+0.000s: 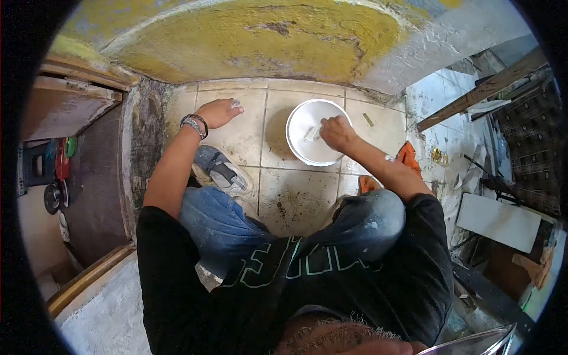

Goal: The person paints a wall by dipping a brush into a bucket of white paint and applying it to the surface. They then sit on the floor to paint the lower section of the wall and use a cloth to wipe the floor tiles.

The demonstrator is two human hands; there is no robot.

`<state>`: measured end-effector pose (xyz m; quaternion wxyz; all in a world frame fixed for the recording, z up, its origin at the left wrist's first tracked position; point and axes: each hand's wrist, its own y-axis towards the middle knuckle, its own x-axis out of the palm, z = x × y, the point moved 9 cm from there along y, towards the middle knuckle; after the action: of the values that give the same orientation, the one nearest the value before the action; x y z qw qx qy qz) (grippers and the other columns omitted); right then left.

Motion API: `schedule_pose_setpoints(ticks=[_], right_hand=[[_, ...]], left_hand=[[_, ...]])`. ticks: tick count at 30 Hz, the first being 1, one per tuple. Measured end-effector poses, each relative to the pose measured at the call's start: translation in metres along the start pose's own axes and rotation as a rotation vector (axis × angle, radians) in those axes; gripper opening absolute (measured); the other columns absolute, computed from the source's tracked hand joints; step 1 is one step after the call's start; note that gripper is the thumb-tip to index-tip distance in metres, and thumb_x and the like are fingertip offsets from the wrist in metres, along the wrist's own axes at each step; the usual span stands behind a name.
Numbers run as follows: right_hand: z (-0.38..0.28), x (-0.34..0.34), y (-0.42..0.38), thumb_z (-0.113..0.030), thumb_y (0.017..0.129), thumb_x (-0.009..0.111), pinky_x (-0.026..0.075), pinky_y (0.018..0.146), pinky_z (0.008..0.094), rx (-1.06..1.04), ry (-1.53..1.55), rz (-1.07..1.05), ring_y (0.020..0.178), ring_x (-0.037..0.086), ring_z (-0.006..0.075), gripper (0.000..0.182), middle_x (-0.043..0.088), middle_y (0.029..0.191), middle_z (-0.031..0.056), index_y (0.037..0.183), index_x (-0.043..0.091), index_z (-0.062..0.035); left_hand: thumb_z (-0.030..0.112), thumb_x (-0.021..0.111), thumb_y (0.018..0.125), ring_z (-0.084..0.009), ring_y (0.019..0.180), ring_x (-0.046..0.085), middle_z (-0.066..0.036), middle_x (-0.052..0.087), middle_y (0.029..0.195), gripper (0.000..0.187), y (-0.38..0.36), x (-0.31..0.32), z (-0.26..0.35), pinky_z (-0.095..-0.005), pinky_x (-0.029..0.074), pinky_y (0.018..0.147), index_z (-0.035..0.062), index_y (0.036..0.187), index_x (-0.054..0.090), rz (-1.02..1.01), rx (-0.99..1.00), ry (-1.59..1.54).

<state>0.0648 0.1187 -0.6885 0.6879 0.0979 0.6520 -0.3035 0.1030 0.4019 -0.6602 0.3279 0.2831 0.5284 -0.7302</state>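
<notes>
A white bucket [294, 140] stands on the tiled floor in front of me, with whitish material inside. My right hand [338, 134] is closed in a fist over its right rim, holding a small flat whitish tool [311, 134] that points down into the bucket. Left of the bucket, my left hand [219, 112] is low over the tiles with its fingers stretched out. White smears show on its fingertips, and it grips nothing. A bracelet and a dark band circle that wrist.
Ahead rises a peeling yellow wall [236, 44]. A thin greenish strip [368, 120] lies right of the bucket, with an orange cloth [408, 157] beyond my right forearm. My grey shoe [222, 170] is beneath my left arm. A wooden post [482, 92] slants at right; a doorway opens left.
</notes>
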Motion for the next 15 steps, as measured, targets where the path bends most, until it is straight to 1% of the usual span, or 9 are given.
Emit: schedule_pose_setpoints(ticks=[2,3,6,7,9,10,13,15], right_hand=[[-0.008,0.008,0.001,-0.014,0.083,0.055,0.046,0.068,0.0338,-0.023,-0.029,-0.059,0.079,0.066,0.0204,0.018,0.065,0.088,0.0065,0.075,0.071,-0.0144],[-0.007,0.002,-0.001,-0.016,0.081,0.057,0.048,0.067,0.0365,-0.019,-0.033,-0.05,0.08,0.067,0.022,0.014,0.065,0.089,0.0076,0.078,0.07,-0.0125],[0.017,-0.026,-0.015,-0.018,0.08,0.059,0.051,0.067,0.039,0.076,0.084,-0.097,0.08,0.067,0.023,0.013,0.065,0.089,0.0078,0.083,0.07,-0.0117],[0.027,-0.038,-0.023,-0.018,0.082,0.058,0.053,0.069,0.0411,0.113,0.172,-0.113,0.082,0.068,0.0265,0.015,0.066,0.092,0.0099,0.088,0.069,-0.0096],[0.05,-0.054,-0.043,-0.019,0.084,0.056,0.053,0.071,0.042,0.214,0.296,-0.109,0.085,0.067,0.0291,0.017,0.067,0.094,0.0122,0.091,0.068,-0.0098],[0.06,-0.056,-0.054,-0.019,0.085,0.055,0.053,0.072,0.0424,0.265,0.36,-0.106,0.086,0.067,0.0304,0.017,0.067,0.095,0.0133,0.093,0.068,-0.01],[0.084,-0.047,-0.088,-0.027,0.086,0.061,0.052,0.072,0.0423,0.364,0.589,-0.16,0.087,0.067,0.033,0.022,0.068,0.093,0.0163,0.099,0.066,-0.0097],[0.088,-0.041,-0.107,-0.032,0.083,0.067,0.051,0.071,0.0414,0.396,0.815,-0.124,0.084,0.066,0.0317,0.029,0.068,0.09,0.0153,0.101,0.064,-0.0099]], left_hand=[[0.056,0.04,0.095,-0.036,0.125,0.048,-0.023,0.052,0.133,0.071,-0.005,0.007,-0.02,-0.04,0.037,0.105,-0.0032,0.132,0.049,0.032,-0.004,0.012],[0.056,0.04,0.095,-0.036,0.124,0.048,-0.023,0.052,0.133,0.071,-0.008,0.008,-0.027,-0.0403,0.037,0.105,-0.0033,0.132,0.048,0.005,-0.019,0.003],[0.057,0.04,0.095,-0.0352,0.127,0.046,-0.023,0.05,0.136,0.072,-0.01,0.009,-0.044,-0.0394,0.036,0.106,-0.0028,0.134,0.047,-0.043,-0.107,0.007],[0.057,0.04,0.094,-0.0352,0.126,0.047,-0.023,0.05,0.136,0.072,-0.009,0.008,-0.044,-0.0393,0.036,0.106,-0.0027,0.134,0.047,-0.051,-0.12,0.002],[0.056,0.041,0.094,-0.0351,0.126,0.047,-0.023,0.05,0.135,0.071,-0.007,0.006,-0.045,-0.0392,0.036,0.106,-0.0027,0.134,0.047,-0.062,-0.148,-0.006],[0.056,0.042,0.094,-0.0351,0.126,0.047,-0.023,0.05,0.135,0.071,-0.005,0.005,-0.042,-0.0392,0.036,0.106,-0.0027,0.134,0.047,-0.047,-0.126,-0.006],[0.055,0.043,0.094,-0.0349,0.126,0.047,-0.023,0.05,0.135,0.07,0.004,0.005,-0.029,-0.0393,0.036,0.106,-0.0029,0.134,0.047,-0.022,-0.071,-0.015],[0.055,0.043,0.094,-0.0347,0.127,0.046,-0.022,0.05,0.136,0.07,0.007,0.006,-0.02,-0.0391,0.036,0.106,-0.0028,0.134,0.047,-0.029,-0.051,-0.026]])
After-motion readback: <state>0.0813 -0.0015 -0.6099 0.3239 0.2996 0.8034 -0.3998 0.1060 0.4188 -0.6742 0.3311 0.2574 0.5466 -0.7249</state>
